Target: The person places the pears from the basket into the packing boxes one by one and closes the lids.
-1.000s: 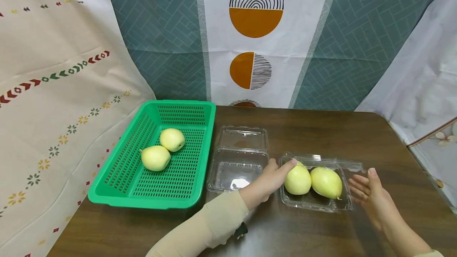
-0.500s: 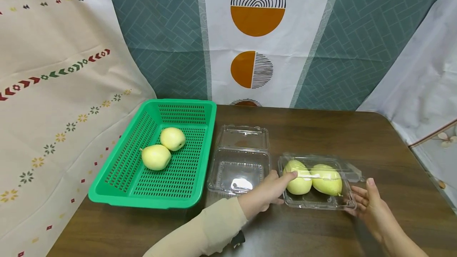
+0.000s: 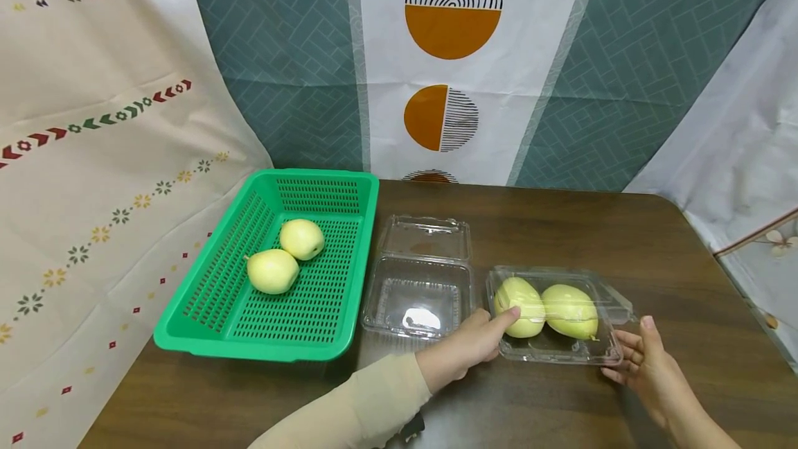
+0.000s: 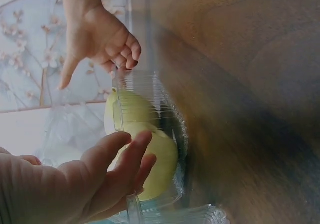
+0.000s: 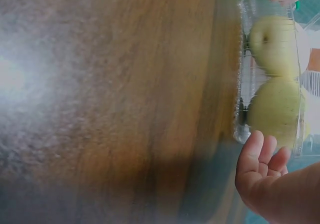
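Left hand [image 3: 475, 339], right hand [image 3: 648, 369], both loosely spread, flank one box [image 3: 555, 357]: two pears [image 3: 570, 312]. One basket [image 3: 249, 350]: two pears [image 3: 272, 272].

A clear box [image 3: 561, 356] holds 2 yellow-green pears [image 3: 570, 313] side by side.

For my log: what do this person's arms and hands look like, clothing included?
Both the left hand and right hand are ungloved. The left arm wears a plain cream long sleeve with a broad, loose cuff; a small dark item, too unclear to identify, shows beneath it. The right sleeve barely shows.
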`<state>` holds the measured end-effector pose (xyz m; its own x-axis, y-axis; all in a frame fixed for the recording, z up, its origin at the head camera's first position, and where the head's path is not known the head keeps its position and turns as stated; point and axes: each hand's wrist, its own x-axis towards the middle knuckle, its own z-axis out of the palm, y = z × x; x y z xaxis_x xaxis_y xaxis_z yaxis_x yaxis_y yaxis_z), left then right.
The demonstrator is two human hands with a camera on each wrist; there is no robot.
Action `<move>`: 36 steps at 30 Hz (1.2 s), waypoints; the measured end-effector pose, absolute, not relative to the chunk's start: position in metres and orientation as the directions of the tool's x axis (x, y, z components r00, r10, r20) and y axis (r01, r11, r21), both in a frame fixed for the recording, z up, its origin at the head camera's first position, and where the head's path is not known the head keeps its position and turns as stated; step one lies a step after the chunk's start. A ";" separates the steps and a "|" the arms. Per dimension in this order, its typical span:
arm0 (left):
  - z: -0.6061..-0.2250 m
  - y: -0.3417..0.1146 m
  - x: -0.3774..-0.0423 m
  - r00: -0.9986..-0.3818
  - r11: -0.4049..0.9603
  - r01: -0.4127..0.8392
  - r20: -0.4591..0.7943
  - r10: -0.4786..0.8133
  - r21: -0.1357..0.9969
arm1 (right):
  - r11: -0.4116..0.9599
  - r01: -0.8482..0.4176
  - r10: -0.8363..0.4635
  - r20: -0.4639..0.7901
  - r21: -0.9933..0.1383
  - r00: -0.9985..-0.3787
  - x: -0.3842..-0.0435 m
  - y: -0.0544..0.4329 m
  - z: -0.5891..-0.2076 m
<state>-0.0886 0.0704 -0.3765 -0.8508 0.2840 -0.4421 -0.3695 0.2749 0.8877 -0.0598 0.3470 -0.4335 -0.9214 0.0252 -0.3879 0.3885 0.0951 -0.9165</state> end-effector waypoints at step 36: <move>-0.417 0.079 -0.070 -0.883 0.069 -0.319 -0.323 0.341 0.945 | -0.231 0.243 0.027 -0.256 -0.942 -0.966 -0.050 0.342 -0.446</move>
